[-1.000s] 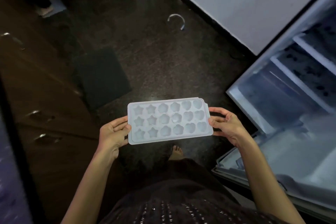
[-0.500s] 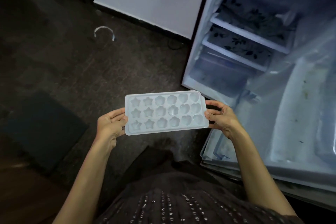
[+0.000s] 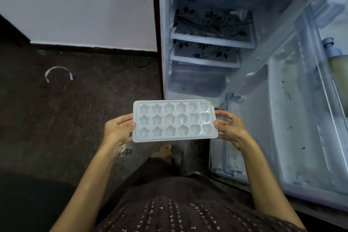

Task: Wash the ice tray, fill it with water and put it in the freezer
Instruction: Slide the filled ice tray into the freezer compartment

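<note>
Two hands (image 3: pixel 118 130) grip ice tray (image 3: pixel 174 120) ends.

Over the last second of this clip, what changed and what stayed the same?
The view swung toward the open fridge, which went from the right edge of the picture to straight ahead; its shelves and door rack now show. Nothing was taken hold of or let go. The left hand and right hand still grip the ends of the ice tray, level as before.

A curved white band (image 3: pixel 58 73) lies on the dark floor (image 3: pixel 84 109) below a white wall (image 3: pixel 84 5).
</note>
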The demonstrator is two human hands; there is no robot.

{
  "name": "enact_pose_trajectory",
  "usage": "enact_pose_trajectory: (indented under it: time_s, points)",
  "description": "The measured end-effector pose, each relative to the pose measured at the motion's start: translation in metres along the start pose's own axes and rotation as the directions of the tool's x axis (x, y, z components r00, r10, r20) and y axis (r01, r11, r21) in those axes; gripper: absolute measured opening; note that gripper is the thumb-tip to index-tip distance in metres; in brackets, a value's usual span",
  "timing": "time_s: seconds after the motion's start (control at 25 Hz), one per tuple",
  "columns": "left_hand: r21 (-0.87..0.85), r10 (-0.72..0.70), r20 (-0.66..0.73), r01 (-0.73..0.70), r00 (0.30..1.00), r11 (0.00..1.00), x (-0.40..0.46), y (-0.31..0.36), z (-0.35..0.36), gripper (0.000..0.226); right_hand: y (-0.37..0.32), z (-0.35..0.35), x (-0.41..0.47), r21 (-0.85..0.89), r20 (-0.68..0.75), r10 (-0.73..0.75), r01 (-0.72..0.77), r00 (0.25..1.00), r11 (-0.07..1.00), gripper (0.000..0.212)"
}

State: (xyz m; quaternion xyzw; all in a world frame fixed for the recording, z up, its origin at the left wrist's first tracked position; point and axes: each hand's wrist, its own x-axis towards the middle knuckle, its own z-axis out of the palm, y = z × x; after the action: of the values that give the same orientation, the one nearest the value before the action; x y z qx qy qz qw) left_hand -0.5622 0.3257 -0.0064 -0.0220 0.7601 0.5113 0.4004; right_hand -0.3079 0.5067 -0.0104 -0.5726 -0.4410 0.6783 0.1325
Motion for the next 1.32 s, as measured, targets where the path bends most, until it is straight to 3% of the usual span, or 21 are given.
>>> enact_pose_trajectory:
  time_s: [0.56,0.96,1.32]
  points:
    - [0.124,0.066,0.225,-0.095,0.972,0.988,0.115,0.130,0.085,0.020,-0.104,-0.005,0.076,0.085,-0.193,-0.097,0.115,0.976,0.990,0.029]
    - [0.079,0.152,0.243,-0.175,0.958,0.981,0.145,0.222,0.164,0.022,-0.190,-0.044,0.129,0.099,-0.233,-0.202,0.230,0.951,0.968,0.026]
    - [0.003,0.348,0.181,-0.354,0.920,0.935,0.158,0.298,0.213,0.028,-0.281,-0.064,0.173,0.086,-0.232,-0.374,0.402,0.898,0.912,0.025]
